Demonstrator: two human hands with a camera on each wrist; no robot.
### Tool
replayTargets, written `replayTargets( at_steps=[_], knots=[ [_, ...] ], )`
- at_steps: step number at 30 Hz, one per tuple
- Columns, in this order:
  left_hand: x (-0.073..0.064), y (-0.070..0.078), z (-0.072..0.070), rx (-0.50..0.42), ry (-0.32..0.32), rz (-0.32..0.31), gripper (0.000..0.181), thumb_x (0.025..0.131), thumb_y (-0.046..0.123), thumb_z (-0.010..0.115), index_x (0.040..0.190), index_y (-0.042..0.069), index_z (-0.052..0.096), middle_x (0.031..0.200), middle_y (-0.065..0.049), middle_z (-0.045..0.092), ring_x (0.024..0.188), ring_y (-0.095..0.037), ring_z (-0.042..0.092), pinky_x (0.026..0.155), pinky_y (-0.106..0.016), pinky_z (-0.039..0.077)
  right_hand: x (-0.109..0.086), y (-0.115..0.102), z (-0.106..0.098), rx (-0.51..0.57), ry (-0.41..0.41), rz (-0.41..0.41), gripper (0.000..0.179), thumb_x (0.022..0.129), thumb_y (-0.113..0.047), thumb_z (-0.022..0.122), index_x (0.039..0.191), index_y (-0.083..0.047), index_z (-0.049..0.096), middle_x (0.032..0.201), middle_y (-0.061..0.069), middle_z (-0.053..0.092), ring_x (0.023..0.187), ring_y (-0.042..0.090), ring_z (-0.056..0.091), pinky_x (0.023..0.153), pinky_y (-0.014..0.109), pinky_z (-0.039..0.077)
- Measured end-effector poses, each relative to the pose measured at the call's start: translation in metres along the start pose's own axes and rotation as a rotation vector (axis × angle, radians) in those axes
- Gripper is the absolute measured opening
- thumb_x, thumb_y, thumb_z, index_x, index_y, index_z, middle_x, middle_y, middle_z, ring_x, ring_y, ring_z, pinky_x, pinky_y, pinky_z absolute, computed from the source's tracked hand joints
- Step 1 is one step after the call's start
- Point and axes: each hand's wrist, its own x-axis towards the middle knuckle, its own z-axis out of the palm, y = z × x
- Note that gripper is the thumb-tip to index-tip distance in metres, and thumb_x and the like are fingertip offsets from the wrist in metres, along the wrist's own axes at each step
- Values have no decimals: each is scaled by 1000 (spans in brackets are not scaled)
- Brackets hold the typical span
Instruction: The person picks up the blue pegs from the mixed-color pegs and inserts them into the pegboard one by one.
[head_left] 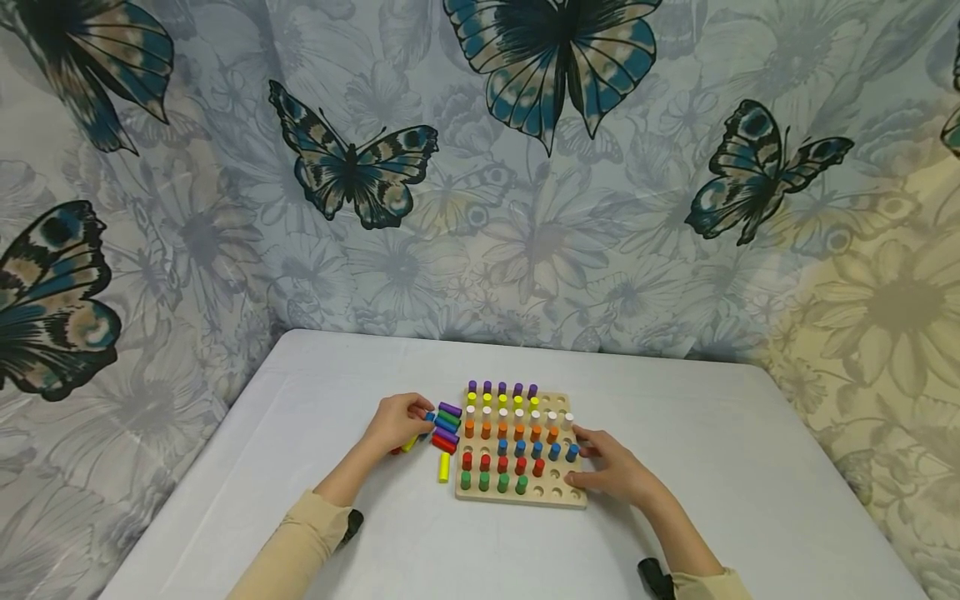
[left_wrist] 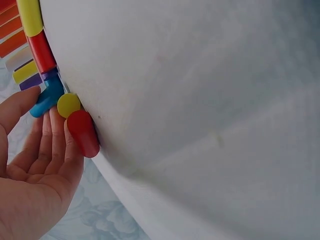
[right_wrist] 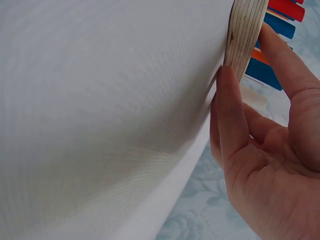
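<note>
My left hand [head_left: 397, 421] is at the left of the loose pegs, pinching a blue peg [left_wrist: 47, 100] between thumb and fingertips. Beside those fingers lie a yellow peg [left_wrist: 69, 105] and a red peg [left_wrist: 84, 134]. The wooden pegboard [head_left: 555, 497] stands to the right, with upright rows of purple, yellow, white, orange, blue, red and green pegs. Some of its holes show bare at the right ends of rows and at the left of the blue row. My right hand [head_left: 615, 471] holds the board's right edge, thumb on top and fingertips against the side [right_wrist: 245, 37].
Between the left hand and the board lie several loose pegs, among them a purple peg [head_left: 450, 409] and a red peg [head_left: 443, 444]. A single yellow peg [head_left: 444, 468] lies nearer me. The white table [head_left: 405, 550] reaches back to a butterfly-patterned wall covering [head_left: 525, 275].
</note>
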Motion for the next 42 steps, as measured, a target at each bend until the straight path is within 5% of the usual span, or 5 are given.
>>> replayTargets(
  at_steps=[30,42],
  knots=[
    [-15,18,5,-304,13,-148,24,83,15,79,105,8,71,92,-1,66,82,-15,61,74,-30,55,1,1,0,-5,-3,-6,90,75,-34,85,147,-4,40,130,12,53,120,33,50,102,64,33],
    [-17,25,10,-417,-40,-119,24,83,14,78,103,6,68,94,-2,68,85,-16,64,74,-30,55,1,1,0,2,-4,-4,90,75,-35,84,147,-4,40,132,13,51,121,33,50,103,64,33]
  ],
)
